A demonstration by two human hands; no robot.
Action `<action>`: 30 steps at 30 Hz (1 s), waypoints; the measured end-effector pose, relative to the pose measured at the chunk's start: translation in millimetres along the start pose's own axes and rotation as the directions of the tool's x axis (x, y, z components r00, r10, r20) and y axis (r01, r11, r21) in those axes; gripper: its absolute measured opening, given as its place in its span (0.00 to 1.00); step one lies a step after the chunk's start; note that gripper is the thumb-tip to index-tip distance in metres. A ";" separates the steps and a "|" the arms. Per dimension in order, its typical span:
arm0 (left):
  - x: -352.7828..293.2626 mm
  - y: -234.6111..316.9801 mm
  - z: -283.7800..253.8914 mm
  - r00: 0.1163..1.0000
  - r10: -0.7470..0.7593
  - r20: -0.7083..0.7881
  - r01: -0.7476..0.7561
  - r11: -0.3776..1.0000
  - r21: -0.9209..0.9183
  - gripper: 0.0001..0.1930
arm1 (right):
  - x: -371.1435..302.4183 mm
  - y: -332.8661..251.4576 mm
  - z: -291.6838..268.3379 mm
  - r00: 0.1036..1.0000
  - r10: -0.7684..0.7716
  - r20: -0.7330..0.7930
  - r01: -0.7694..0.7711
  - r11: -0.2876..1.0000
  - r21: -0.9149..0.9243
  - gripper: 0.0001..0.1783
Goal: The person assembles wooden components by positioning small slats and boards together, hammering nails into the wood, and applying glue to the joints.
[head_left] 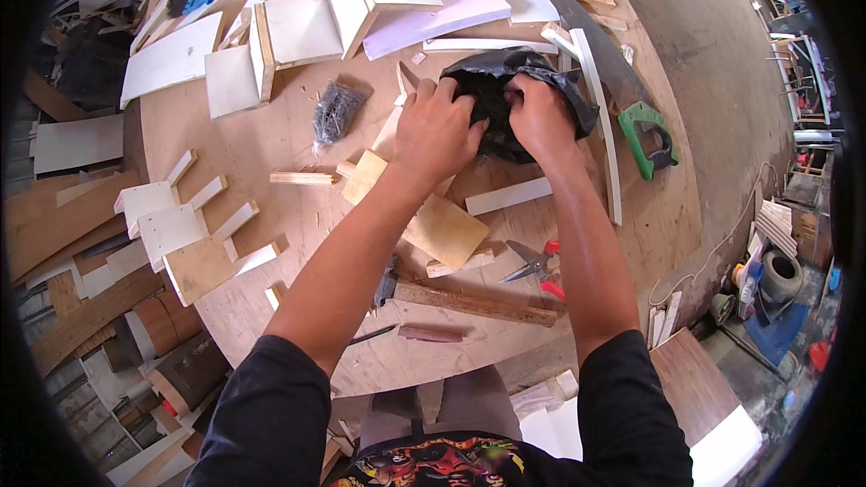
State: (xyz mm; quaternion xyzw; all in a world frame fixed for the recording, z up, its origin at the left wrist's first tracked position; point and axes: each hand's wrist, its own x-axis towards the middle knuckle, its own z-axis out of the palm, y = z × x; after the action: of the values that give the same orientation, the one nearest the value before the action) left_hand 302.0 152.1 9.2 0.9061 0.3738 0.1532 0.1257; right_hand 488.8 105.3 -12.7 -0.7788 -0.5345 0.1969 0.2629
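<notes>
A crumpled black plastic bag [514, 63] lies on the round wooden table, its mouth spread between my hands. My left hand [437, 131] pinches the bag's left edge with curled fingers. On the other side, my right hand [541, 117] is closed on the bag's rim, its fingertips partly hidden in the dark folds. What the bag holds cannot be seen. Below my left hand lie small wooden boards [446, 230] joined to strips, partly covered by my forearm. A clear bag of nails [338, 113] rests to the left.
Red-handled snips [532, 261] and a wooden-handled hammer [478, 302] lie near me. A green-handled saw [645, 140] is at the right edge. White wooden pieces [302, 32] crowd the far side; small stepped assemblies [176, 225] stand left. Scrap wood [81, 198] covers the floor.
</notes>
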 end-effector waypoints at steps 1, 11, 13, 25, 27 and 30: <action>0.9 2.2 0.2 0.999 -0.022 0.031 0.021 1.000 0.011 0.16 | 0.5 2.5 0.7 1.000 -0.007 -0.001 0.007 1.000 0.013 0.09; -23.9 -20.7 -30.1 0.942 0.041 -0.334 -0.137 0.953 -0.270 0.12 | -19.5 -62.2 -0.1 0.959 -0.243 -0.146 0.267 0.947 0.180 0.04; -42.2 -42.0 -43.9 0.931 -0.040 -0.362 -0.048 0.972 -0.230 0.11 | -22.7 -85.8 8.0 0.950 -0.281 -0.137 0.305 0.930 0.205 0.04; -108.7 -123.8 -52.3 0.829 -0.482 -0.284 0.501 0.866 -0.006 0.10 | 11.6 -177.5 132.1 0.915 -0.362 0.178 0.368 0.930 0.001 0.07; -111.4 -125.6 -50.2 0.827 -0.486 -0.283 0.506 0.863 -0.004 0.10 | 10.4 -186.1 134.8 0.941 -0.301 0.155 0.321 0.938 -0.132 0.07; -112.8 -127.8 -49.8 0.813 -0.517 -0.269 0.535 0.845 -0.009 0.11 | 5.4 -203.6 128.6 0.954 -0.210 0.213 0.257 0.939 -0.230 0.07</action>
State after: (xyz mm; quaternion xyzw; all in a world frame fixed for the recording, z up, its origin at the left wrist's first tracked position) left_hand 125.8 165.1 -9.4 0.7429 0.6276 0.2177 0.0826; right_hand 266.8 195.1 12.6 -0.7151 -0.6663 0.1652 0.1314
